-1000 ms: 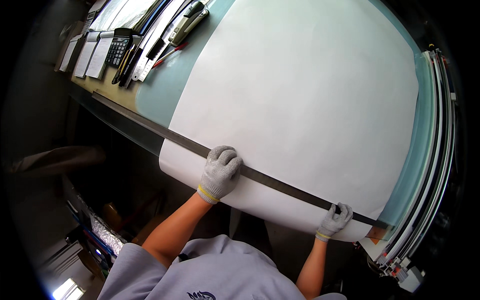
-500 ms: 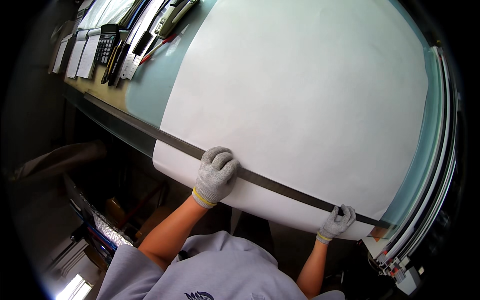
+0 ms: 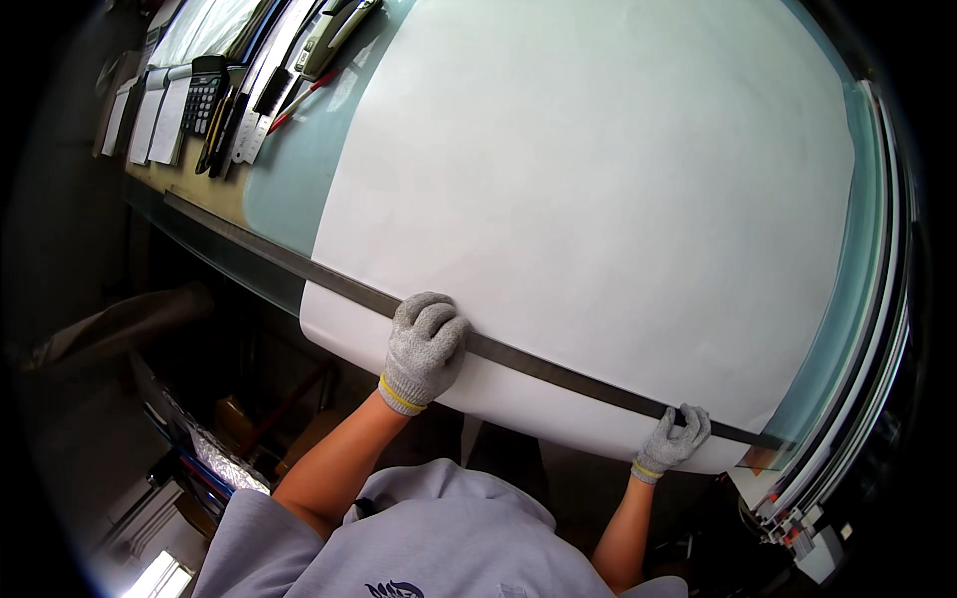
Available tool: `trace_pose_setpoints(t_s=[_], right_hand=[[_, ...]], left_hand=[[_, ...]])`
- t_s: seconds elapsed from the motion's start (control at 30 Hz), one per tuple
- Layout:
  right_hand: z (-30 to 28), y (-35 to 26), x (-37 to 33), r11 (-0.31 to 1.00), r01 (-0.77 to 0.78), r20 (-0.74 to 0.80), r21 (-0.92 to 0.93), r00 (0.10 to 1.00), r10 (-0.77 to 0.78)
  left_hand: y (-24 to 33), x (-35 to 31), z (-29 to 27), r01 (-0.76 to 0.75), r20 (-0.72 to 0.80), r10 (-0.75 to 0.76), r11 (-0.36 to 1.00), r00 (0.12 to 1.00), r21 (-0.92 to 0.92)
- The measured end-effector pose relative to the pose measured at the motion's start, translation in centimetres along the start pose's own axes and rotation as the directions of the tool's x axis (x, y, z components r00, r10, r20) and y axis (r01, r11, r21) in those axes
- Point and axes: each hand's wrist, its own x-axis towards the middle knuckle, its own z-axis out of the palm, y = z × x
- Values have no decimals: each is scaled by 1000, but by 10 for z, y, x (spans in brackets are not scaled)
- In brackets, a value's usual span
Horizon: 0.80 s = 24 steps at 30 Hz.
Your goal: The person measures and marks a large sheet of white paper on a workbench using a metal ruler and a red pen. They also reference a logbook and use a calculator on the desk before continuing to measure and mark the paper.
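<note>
A large white sheet of paper [image 3: 588, 189] covers most of the table, and its near edge curves down over the front. Across it, close to that edge, lies a long dark metal straightedge [image 3: 538, 365], slanting from upper left to lower right. My left hand [image 3: 424, 344], in a grey knit glove with a yellow cuff band, is closed over the straightedge with its fingers curled across the bar. Near the bar's right end, my right hand [image 3: 673, 440], gloved alike, is closed with bent fingers at the straightedge. Something small and dark shows between its fingers; its kind is hidden.
At the far left lie a calculator [image 3: 206, 95], notepads [image 3: 169, 120], a steel ruler [image 3: 249, 140], a red pen [image 3: 299, 105], a black brush [image 3: 271, 92] and a grey-green stapler-like tool [image 3: 334, 38]. Long pale rails [image 3: 882, 299] run along the table's right side.
The view has shifted slightly, so the tabletop things sit a little further left. Both hands keep their places on the straightedge, with no clear movement along it.
</note>
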Motion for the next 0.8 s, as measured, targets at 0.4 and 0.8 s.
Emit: trace_pose_setpoints(t_s=[0.4, 0.8], right_hand=[[0, -7, 5, 999, -22, -14, 45, 1000, 22], [-2, -14, 9, 991, -101, 2, 86, 995, 101]], left_hand=[[1, -2, 2, 3, -13, -3, 1000, 1000, 17], [3, 0, 10, -23, 18, 21, 997, 1000, 79]])
